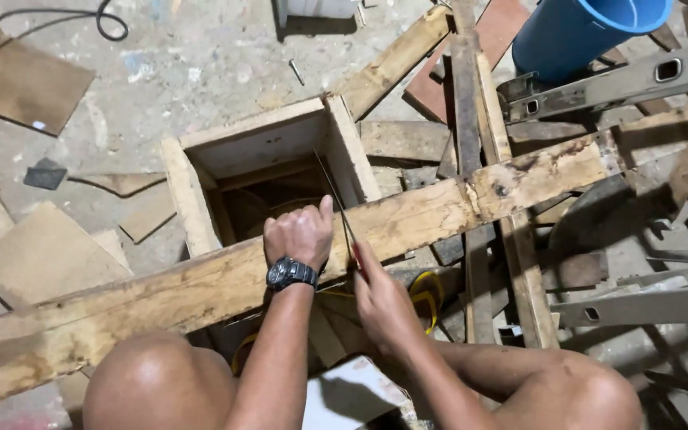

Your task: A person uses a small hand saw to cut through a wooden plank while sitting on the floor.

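Concrete floor (201, 64), dusty, strewn with board offcuts and scrap timber. Long rough wooden plank (439, 211) runs diagonally from lower left to upper right, across the person's knees and over an open-topped wooden box (260, 139) standing on the floor. Blue plastic barrel (575, 32) at upper right, grey metal channel pieces (623, 84) beside and below it. Black cable (109, 24) loops at top left. Left hand (299, 232), black wristwatch (290, 273) on the wrist, is closed in a fist pressing on the plank's near edge. Right hand (377, 299) closed around the handle of a thin handsaw (336, 207); blade stands on edge across the plank, just right of the left thumb
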